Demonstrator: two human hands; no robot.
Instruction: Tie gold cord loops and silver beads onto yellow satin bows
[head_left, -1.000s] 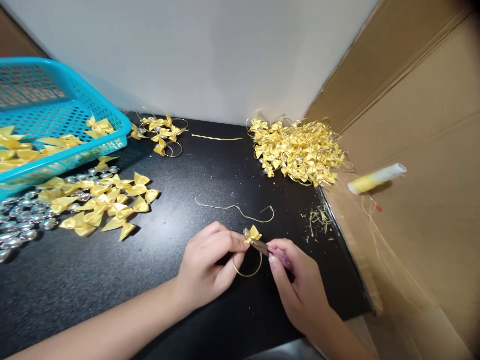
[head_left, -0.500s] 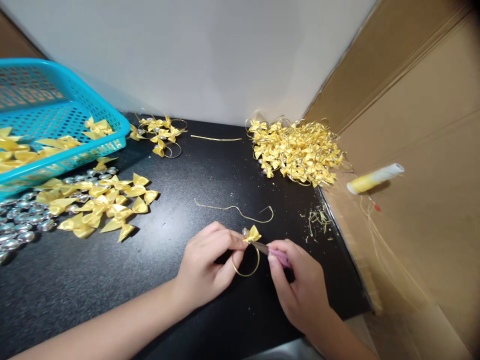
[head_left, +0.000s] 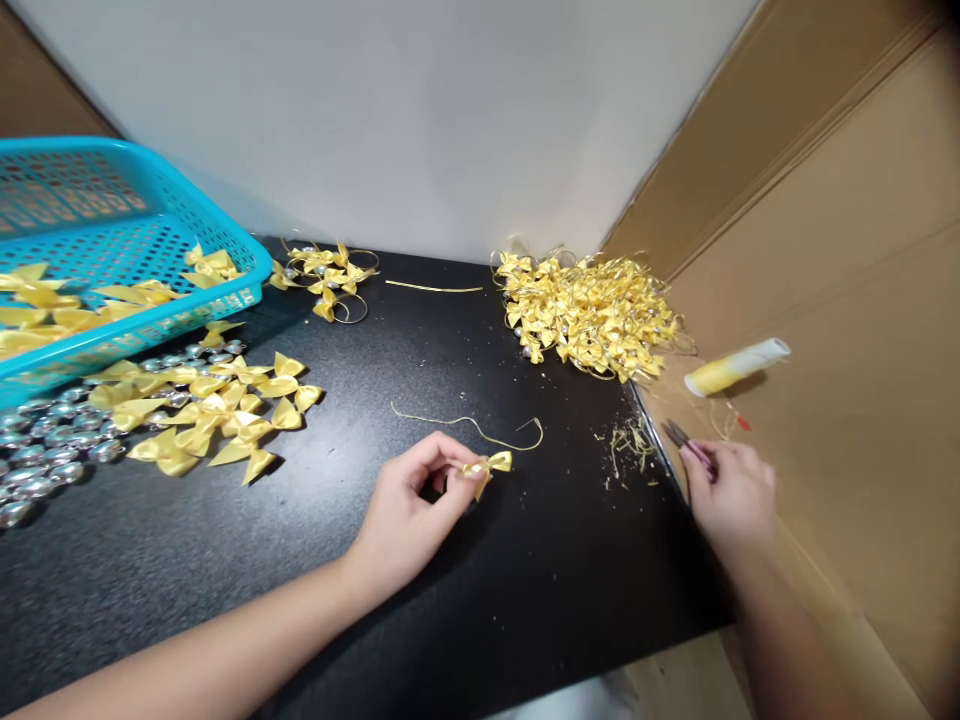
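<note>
My left hand [head_left: 420, 500] pinches a yellow ribbon bow [head_left: 495, 463] between thumb and fingertips, low over the black table. The bow's loop of gold cord, if still on it, is hidden by the fingers. At the table's right edge, my right hand [head_left: 731, 495] is closed around small scissors [head_left: 690, 445] with pinkish-purple handles, their dark blades pointing up and left. Just left of the blades lies a scatter of cord clippings [head_left: 631, 445]. A thin gold cord with a needle-like end [head_left: 480, 428] curves across the table beyond my left hand.
A blue basket [head_left: 217, 225] of yellow bows stands at left. Before it lie loose bows [head_left: 225, 405] and silvery beads [head_left: 45, 450]. At the back are a large heap of corded bows [head_left: 592, 310], a smaller group [head_left: 330, 275] and straight cord [head_left: 435, 287]. A thread spool [head_left: 735, 367] sits beside cardboard.
My right hand has carried the scissors away from the bow to the table's right edge. My left hand has turned the bow, and its cord loop no longer shows.
</note>
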